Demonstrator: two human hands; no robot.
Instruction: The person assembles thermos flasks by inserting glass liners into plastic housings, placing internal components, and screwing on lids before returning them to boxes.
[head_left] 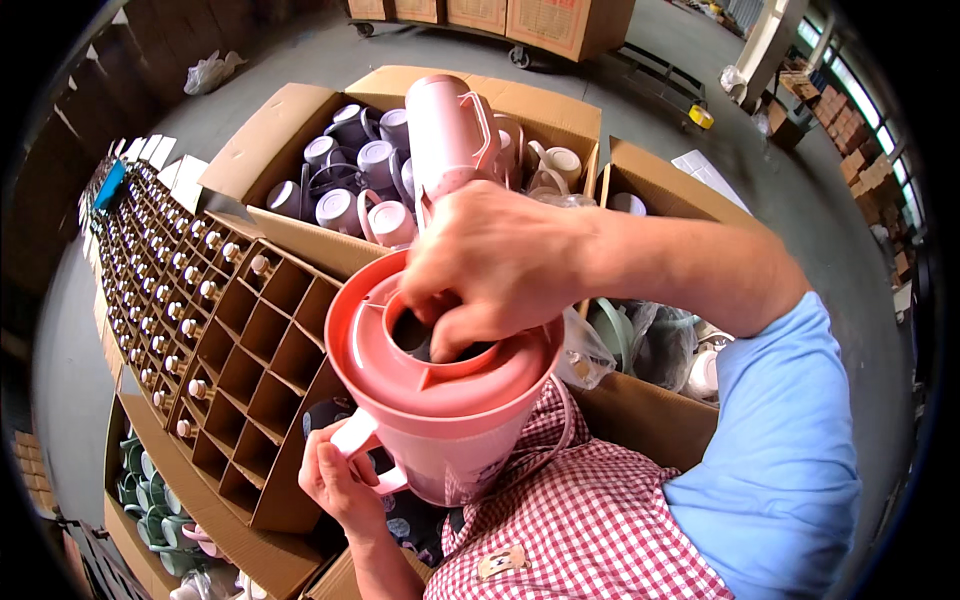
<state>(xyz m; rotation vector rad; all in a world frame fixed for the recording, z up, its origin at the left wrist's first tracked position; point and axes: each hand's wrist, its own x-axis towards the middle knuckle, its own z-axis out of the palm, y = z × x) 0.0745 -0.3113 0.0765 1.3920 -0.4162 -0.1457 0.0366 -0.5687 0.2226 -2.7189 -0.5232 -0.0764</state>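
A large pink jug (450, 440) with a ring-shaped red-pink top stands upright in front of my checked apron. My left hand (342, 485) is closed round its pale pink side handle (368, 460). Above, my right hand (500, 265) reaches across with bent fingers dipping into the round opening (410, 335) of the jug's top. Whatever those fingertips pinch is hidden inside, where it looks dark. Just beyond my right hand rises a tall pink cylinder (447, 135) with a thin handle. Whether that hand touches it, I cannot tell.
Ahead, an open carton (280, 130) contains lavender and pink handled cups (375, 160). To the left lies a divided carton (235, 370), partly filled with white-capped pieces. Green handled parts (160, 505) fill a carton at lower left. Another carton (650, 415) with plastic bags sits right. A loaded trolley (540, 30) stands behind.
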